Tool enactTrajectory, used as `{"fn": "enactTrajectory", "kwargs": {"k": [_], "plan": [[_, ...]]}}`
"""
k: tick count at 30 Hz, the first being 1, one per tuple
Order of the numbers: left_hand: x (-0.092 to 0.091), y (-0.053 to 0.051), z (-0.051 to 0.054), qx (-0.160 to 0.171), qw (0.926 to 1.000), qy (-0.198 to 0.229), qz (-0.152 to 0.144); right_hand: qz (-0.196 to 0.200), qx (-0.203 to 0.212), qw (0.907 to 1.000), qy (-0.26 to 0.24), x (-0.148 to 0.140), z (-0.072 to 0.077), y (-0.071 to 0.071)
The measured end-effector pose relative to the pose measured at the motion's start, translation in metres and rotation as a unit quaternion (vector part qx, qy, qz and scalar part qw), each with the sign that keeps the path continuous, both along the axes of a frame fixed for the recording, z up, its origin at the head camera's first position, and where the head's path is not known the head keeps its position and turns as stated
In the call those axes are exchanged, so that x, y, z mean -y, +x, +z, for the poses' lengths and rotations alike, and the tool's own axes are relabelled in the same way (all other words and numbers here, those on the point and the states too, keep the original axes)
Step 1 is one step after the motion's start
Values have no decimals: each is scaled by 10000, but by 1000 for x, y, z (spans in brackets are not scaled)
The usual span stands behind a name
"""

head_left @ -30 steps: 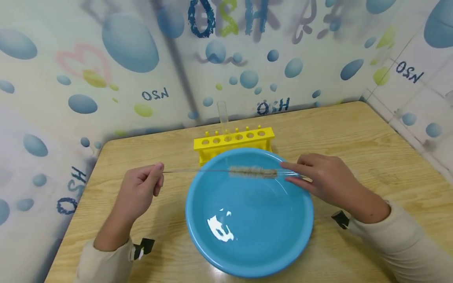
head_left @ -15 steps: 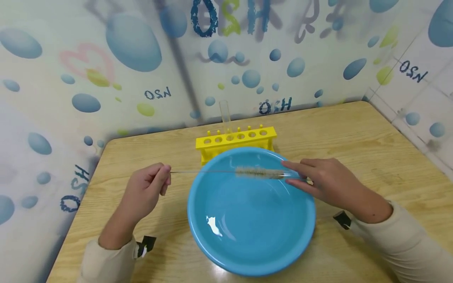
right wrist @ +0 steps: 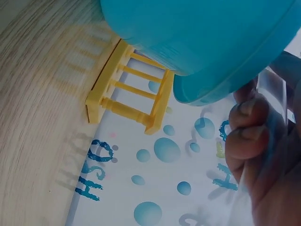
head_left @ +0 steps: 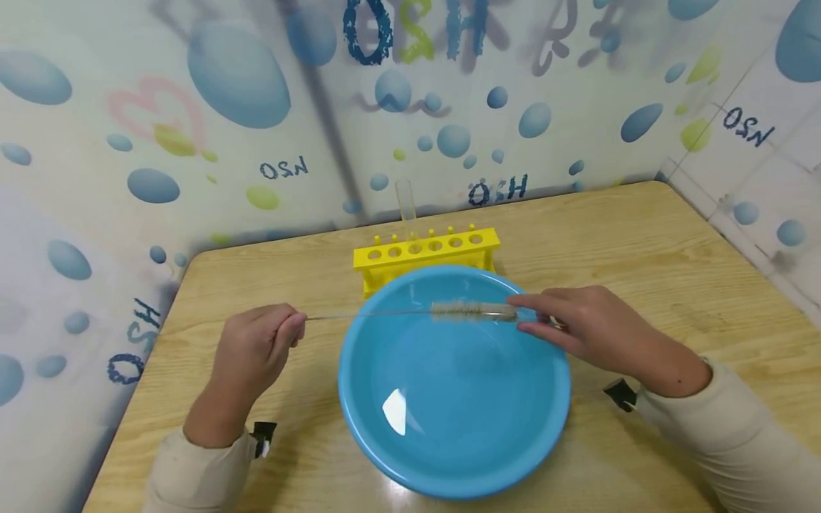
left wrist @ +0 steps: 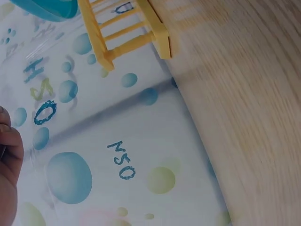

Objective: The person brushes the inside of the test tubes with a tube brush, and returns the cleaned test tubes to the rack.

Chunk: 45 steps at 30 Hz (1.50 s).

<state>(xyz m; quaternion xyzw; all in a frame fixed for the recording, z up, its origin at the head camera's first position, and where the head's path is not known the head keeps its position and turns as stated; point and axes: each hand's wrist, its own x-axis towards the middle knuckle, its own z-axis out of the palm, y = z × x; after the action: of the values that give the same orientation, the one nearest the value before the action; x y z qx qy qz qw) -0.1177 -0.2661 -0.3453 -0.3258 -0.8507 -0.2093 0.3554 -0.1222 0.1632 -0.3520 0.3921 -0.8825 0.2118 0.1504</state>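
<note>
My left hand grips the thin twisted-wire handle of a test tube brush, left of the blue basin. The brush lies nearly level above the basin, its pale bristles pointing right. Between thumb and fingers my right hand holds a clear glass test tube at the basin's right rim. The bristles' right end is inside the tube; the rest stays outside. In the right wrist view, curled fingers show around the clear tube. Only part of the left hand shows in the left wrist view.
The round blue basin stands on the wooden table below both hands, with bright reflections inside. Behind it is a yellow test tube rack, holding one upright clear test tube. A patterned wall rises behind the table.
The brush has shifted slightly right relative to the right hand and tube. My left hand has moved right and turned over a little at the wrist. The right hand has barely moved.
</note>
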Motion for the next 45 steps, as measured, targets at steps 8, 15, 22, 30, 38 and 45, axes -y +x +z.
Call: {"fn": "enactTrajectory", "kwargs": {"k": [8, 15, 22, 30, 38, 45], "plan": [[-4, 9, 10, 1930, 9788, 688, 29, 110, -749, 9971, -110, 0, 0, 0], [-7, 16, 17, 3152, 9341, 1614, -450, 122, -1145, 9931, -206, 2, 2, -3], [1, 14, 21, 3523, 9017, 2019, -1487, -80, -1229, 9923, -131, 0, 3, -6], [2, 15, 20, 3070, 9368, 1608, -471, -103, -1019, 9947, -86, -2, 2, -3], [0, 17, 23, 3415, 9226, 1687, -606, -108, -1493, 9887, -81, -1, 1, -2], [-3, 16, 28, 4485, 8777, 1632, -433, -184, -2257, 9740, -106, 1, 2, -1]]}}
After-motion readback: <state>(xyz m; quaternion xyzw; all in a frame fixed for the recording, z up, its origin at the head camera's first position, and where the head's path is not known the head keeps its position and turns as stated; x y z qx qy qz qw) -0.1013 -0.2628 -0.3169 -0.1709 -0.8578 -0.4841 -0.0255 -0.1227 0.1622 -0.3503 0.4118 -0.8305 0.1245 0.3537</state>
